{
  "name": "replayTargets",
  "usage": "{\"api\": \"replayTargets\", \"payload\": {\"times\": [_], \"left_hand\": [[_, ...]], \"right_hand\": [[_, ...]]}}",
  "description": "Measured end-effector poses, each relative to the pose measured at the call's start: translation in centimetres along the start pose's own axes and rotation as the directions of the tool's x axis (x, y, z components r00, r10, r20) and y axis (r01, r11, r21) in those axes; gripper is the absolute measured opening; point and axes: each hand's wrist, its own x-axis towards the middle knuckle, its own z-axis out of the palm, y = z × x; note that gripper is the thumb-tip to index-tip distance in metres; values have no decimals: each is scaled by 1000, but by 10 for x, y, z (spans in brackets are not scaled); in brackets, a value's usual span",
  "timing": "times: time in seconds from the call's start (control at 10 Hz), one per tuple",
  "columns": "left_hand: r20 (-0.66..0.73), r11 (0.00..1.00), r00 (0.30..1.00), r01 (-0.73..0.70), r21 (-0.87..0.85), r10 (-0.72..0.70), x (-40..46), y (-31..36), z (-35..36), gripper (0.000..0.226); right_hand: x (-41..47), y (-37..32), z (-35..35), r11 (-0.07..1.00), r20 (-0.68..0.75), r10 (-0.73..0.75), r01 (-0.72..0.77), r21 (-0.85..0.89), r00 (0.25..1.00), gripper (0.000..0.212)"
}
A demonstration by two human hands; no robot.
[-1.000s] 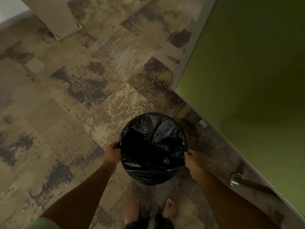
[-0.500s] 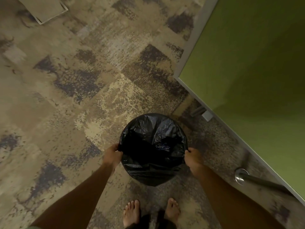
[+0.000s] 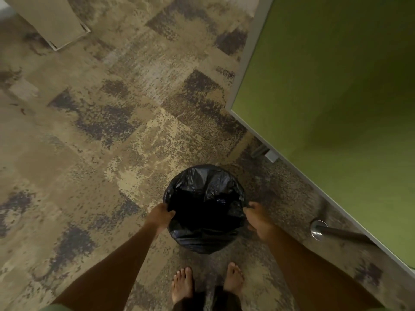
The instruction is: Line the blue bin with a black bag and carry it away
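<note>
The bin stands on the carpet just ahead of my bare feet, and the black bag (image 3: 203,187) covers its rim and outer wall, so none of its blue shows. My left hand (image 3: 160,215) grips the bag-covered rim on the left side. On the right side, my right hand (image 3: 258,217) is at the rim with fingers curled on the bag's edge. The inside of the bin is dark and I cannot see its bottom.
A green partition panel (image 3: 336,97) with a grey frame runs along the right. Its metal foot (image 3: 317,230) and a small bracket (image 3: 265,152) sit on the patterned carpet. A beige panel's corner (image 3: 58,25) stands at the far left.
My view has shifted a little while both hands stay on the rim. The right hand's fingers look looser on the bag edge than before.
</note>
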Motion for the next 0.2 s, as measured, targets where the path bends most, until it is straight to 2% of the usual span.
{"api": "replayTargets", "payload": {"times": [0.1,0.2], "left_hand": [[95,998,995,-24,52,19,-29,21,-8,45],[58,987,995,-89,130,82,-64,37,-17,48]], "right_hand": [[-32,-7,-14,1000,48,-3,2,13,999,40],[-69,-9,-28,997,86,-64,67,-32,994,41]]}}
